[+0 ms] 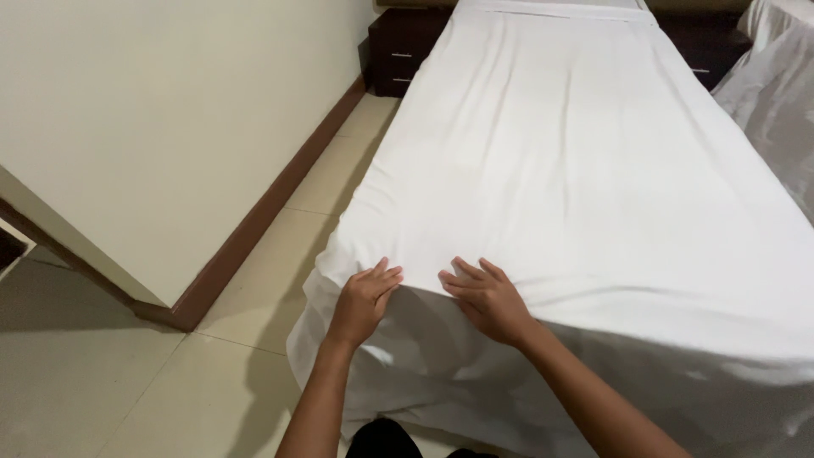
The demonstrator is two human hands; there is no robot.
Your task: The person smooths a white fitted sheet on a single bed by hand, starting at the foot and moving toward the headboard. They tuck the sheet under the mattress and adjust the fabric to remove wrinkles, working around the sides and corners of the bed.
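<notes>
Both hands rest on the foot edge of the bed [593, 170], on the white sheet [551, 153] that covers it from head to foot and hangs down over the near corner. The left hand [363, 298] lies with fingers bent over the edge, grip released but pressing; whether it pinches any cloth underneath is hard to tell from above. The right hand [485, 297] lies flat, fingers spread, holding nothing. To smooth well here, the palms should stay flat and push outward along the edge, so the folds near the corner run out evenly. A dark nightstand [398, 53] stands by the head of the bed beside the cream wall [170, 110]. No packages, labels or signs show anywhere.
</notes>
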